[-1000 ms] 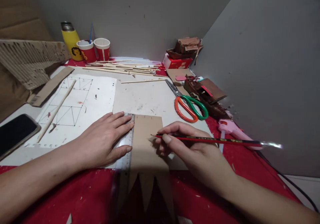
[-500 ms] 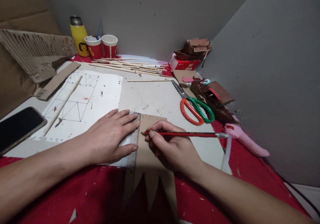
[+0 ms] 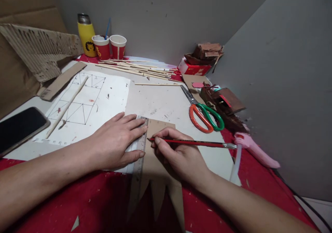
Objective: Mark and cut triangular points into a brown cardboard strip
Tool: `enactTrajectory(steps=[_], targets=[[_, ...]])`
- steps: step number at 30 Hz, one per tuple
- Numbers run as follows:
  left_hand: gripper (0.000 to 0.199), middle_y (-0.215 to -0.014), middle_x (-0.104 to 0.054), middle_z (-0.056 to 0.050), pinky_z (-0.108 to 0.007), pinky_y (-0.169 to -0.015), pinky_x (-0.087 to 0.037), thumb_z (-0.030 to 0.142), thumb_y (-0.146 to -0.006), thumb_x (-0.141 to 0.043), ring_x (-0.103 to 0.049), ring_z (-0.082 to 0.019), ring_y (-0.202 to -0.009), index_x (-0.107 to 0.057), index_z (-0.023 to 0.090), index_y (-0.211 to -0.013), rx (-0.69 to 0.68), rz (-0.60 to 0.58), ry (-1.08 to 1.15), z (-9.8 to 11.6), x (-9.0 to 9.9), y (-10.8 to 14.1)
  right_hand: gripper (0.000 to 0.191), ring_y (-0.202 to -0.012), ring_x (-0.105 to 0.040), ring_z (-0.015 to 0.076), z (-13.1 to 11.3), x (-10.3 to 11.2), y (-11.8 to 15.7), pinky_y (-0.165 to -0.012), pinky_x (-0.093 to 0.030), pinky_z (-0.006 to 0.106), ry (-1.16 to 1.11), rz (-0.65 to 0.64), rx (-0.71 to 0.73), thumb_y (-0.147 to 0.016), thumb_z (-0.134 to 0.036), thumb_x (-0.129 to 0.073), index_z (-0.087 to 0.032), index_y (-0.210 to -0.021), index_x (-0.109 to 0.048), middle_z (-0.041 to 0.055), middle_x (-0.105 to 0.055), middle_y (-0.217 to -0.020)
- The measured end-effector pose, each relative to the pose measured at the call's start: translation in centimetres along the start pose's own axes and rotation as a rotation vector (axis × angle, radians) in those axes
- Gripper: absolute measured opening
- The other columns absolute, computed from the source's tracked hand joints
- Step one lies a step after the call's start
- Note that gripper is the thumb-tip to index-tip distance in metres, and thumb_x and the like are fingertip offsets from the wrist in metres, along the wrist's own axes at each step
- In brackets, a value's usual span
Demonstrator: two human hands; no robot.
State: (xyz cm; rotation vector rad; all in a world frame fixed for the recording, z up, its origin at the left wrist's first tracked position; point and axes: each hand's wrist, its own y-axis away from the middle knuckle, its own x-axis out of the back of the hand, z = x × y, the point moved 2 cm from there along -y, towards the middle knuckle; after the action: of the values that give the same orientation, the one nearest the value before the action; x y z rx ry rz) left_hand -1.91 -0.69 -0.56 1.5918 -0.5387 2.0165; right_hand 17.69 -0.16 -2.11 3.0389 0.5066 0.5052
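Note:
My left hand [image 3: 116, 141] lies flat with its fingers spread, the fingertips pressing on a clear ruler [image 3: 140, 146]. The ruler runs along the left side of a brown cardboard piece [image 3: 155, 160], whose near end is cut into pointed teeth. Between the thumb and fingers of my right hand [image 3: 178, 150] is a red and black pencil [image 3: 197, 142]. Its tip touches or nearly touches the cardboard, just right of the ruler's edge. Small marks show along the far edge of the cardboard.
Scissors [image 3: 202, 113] lie beyond my right hand, a pink glue gun [image 3: 256, 151] to the right. On the left are a phone [image 3: 23, 129] and a drawing sheet [image 3: 114, 98]. Thin sticks [image 3: 135, 68], paper cups [image 3: 118, 47] and a yellow bottle [image 3: 86, 35] stand or lie behind.
The view has shifted slightly, so the background things appear a little to the right. Both hands, the ruler and the pencil keep nearly the same places on the cardboard.

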Motion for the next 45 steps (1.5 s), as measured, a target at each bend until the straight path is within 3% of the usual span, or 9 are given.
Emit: enactTrajectory(steps=[16, 24, 30, 36, 45], targets=[[0.061, -0.157, -0.048, -0.012, -0.06, -0.117, -0.032, 0.049, -0.094, -0.056, -0.042, -0.036, -0.144, -0.053, 0.017, -0.146, -0.012, 0.017, -0.004, 0.04, 0.12, -0.02, 0.012, -0.056, -0.053, 0.0136, -0.1, 0.08, -0.12, -0.054, -0.043, 0.025, 0.158, 0.02, 0.094, -0.09, -0.025, -0.056, -0.021, -0.08, -0.062, -0.0029, -0.061, -0.064], [0.06, -0.155, -0.051, -0.013, -0.061, -0.117, -0.033, 0.048, -0.092, -0.058, -0.045, -0.035, -0.142, -0.055, 0.016, -0.143, -0.026, 0.031, -0.006, 0.07, 0.15, 0.01, 0.014, -0.061, -0.059, 0.0137, -0.77, 0.26, -0.09, -0.059, -0.046, 0.023, 0.322, 0.023, 0.222, -0.089, -0.022, -0.054, -0.021, -0.078, -0.063, -0.0011, -0.066, -0.067], [0.06, -0.155, -0.05, -0.012, -0.062, -0.116, -0.033, 0.048, -0.092, -0.059, -0.045, -0.035, -0.142, -0.054, 0.016, -0.143, -0.035, 0.043, -0.005, 0.01, 0.01, 0.02, 0.013, -0.058, -0.056, 0.0139, -0.67, 0.34, 0.03, -0.056, -0.044, 0.024, 0.323, 0.049, 0.178, -0.088, -0.022, -0.055, -0.021, -0.077, -0.062, -0.0019, -0.064, -0.064], [0.059, -0.155, -0.051, -0.013, -0.061, -0.117, -0.032, 0.047, -0.092, -0.06, -0.045, -0.035, -0.142, -0.055, 0.017, -0.142, -0.032, 0.036, 0.008, -0.01, -0.05, -0.09, 0.013, -0.056, -0.053, 0.014, -0.26, 0.25, 0.0, -0.055, -0.044, 0.026, 0.157, 0.014, 0.079, -0.09, -0.026, -0.056, -0.021, -0.08, -0.061, -0.0027, -0.061, -0.063], [0.06, -0.157, -0.048, -0.014, -0.061, -0.119, -0.028, 0.049, -0.093, -0.059, -0.043, -0.037, -0.144, -0.054, 0.018, -0.144, -0.014, 0.027, 0.029, -0.09, 0.02, -0.03, 0.013, -0.055, -0.053, 0.0138, -0.32, 0.25, -0.01, -0.054, -0.043, 0.026, 0.219, 0.02, 0.112, -0.09, -0.023, -0.057, -0.022, -0.079, -0.063, -0.0027, -0.062, -0.063]])
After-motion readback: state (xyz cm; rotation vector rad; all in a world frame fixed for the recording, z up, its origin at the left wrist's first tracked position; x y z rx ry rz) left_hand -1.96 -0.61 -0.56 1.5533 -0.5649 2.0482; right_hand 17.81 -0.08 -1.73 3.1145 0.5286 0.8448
